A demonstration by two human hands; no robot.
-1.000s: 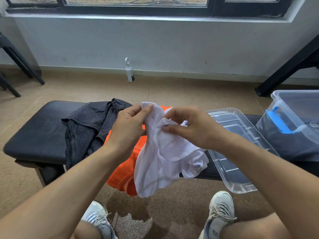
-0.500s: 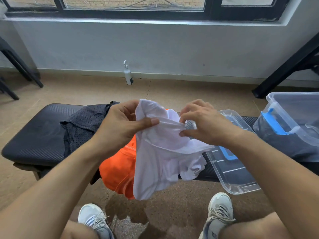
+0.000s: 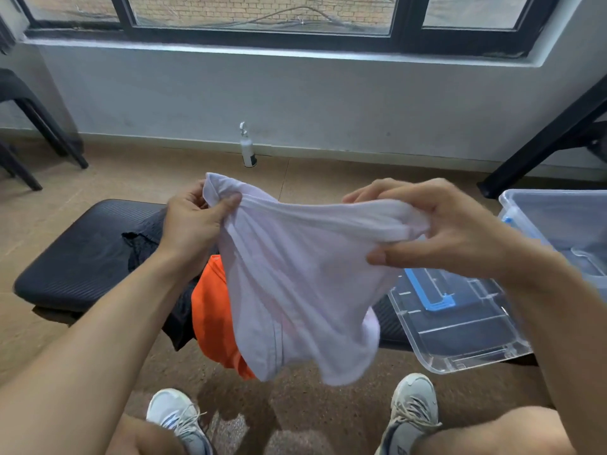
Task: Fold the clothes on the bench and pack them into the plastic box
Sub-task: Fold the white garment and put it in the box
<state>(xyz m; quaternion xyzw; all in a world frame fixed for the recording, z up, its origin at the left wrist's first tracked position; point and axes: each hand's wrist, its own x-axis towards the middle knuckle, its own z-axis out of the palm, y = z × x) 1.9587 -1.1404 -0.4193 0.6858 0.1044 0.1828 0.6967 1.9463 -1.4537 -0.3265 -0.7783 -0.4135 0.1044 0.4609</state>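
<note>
The black worktop (image 3: 75, 254) carries a dark garment (image 3: 144, 244), an orange garment (image 3: 213, 310) and a clear lid (image 3: 460, 326) (plastic box (image 3: 558, 218) at right). Above it, left hand (image 3: 192, 229) and right hand (image 3: 456, 231) each grip the white garment (image 3: 302, 290), stretched between them.

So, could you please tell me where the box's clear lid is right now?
In the head view the clear lid lies on the right end of the bench, below the right hand, just left of the plastic box.

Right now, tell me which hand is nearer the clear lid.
Right. The right hand holds the white garment just above the lid; the left hand is over the bench's dark clothes.
</note>
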